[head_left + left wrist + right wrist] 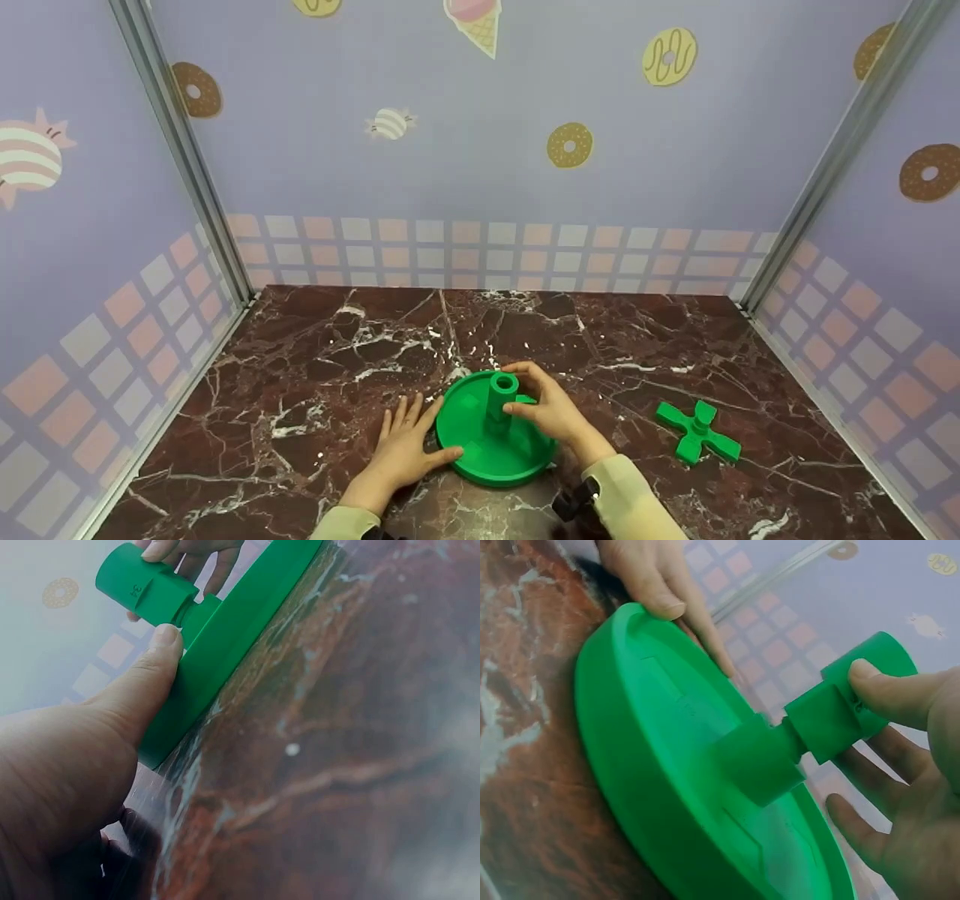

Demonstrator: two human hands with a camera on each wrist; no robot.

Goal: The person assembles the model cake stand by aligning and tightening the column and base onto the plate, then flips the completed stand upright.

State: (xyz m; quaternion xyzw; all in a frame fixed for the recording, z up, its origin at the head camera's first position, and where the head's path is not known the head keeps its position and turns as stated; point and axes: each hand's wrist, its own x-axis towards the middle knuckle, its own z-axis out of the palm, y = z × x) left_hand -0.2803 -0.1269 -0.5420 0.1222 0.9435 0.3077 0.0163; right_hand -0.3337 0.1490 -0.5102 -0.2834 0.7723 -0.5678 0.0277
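Note:
A round green tray-like base (472,465) with a raised rim lies on the marble-patterned surface. From its middle rises a short green post (757,765). My right hand (551,409) holds a hollow green sleeve (825,720) between thumb and fingers at the post's top; a narrower green neck shows between the two parts. The sleeve, marked with a number, also appears in the left wrist view (139,585). My left hand (405,450) rests at the base's left side, fingers straight and spread, its thumb touching the rim.
To the right of the base, a green four-armed cross piece (699,431) with a round hub lies on the dark red marble-patterned surface (315,360). Walls with sweets and tile patterns (495,187) enclose the back and both sides, with metal posts (187,157) at the corners.

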